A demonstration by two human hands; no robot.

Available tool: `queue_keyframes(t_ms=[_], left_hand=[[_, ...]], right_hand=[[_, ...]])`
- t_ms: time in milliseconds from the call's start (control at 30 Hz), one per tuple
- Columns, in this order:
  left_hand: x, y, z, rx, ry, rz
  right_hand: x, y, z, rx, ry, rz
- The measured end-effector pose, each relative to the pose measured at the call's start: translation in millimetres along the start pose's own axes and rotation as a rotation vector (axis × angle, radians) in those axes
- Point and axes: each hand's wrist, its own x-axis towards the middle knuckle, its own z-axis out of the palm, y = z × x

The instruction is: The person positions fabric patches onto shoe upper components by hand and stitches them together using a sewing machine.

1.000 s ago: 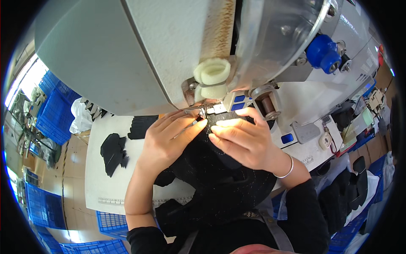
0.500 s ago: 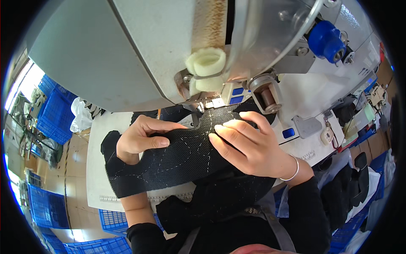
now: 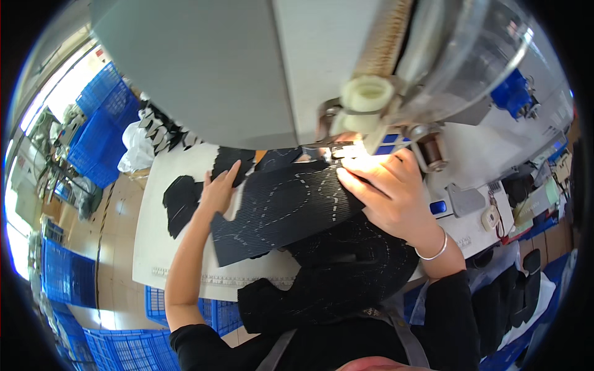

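Black quilted panel lies flat on the table under the sewing machine head; left hand open-palmed on its far edge, right hand fingers pressing it beside the needle — should keep it taut, feeding evenly.

Fabric panel on table, under sewing machine.

fabric panel: black, white dashed lines | crates: blue | table: white | bracelet: silver
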Motion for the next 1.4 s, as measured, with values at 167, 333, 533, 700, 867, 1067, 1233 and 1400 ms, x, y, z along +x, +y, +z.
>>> queue_keyframes(t_ms=[167, 333, 533, 700, 867, 1067, 1233, 1400], left_hand=[[0, 7, -5, -0.393, 0.255, 0.082], [-5, 6, -49, -1.101, 0.189, -0.354], [-24, 60, -142, -1.534, 0.293, -0.042], [-29, 135, -153, -1.210, 0.212, 0.378], [-32, 159, -143, -1.042, 0.342, 0.436], [-34, 164, -141, -0.935, 0.449, 0.438], [-31, 162, -140, -0.902, 0.448, 0.453], [-33, 162, -140, -0.897, 0.450, 0.436]], right_hand=[[9, -6, -12, 0.077, -0.046, 0.072], [-4, -32, -26, 0.202, 0.014, -0.224], [-17, -46, -8, 0.983, -0.285, 0.506], [-21, -40, 9, 1.564, -0.247, 1.008], [-27, -45, -1, 1.490, -0.308, 0.957], [-29, -51, 5, 1.432, -0.211, 0.902], [-29, -51, 5, 1.446, -0.209, 0.925], [-24, -55, 4, 1.488, -0.189, 0.983]])
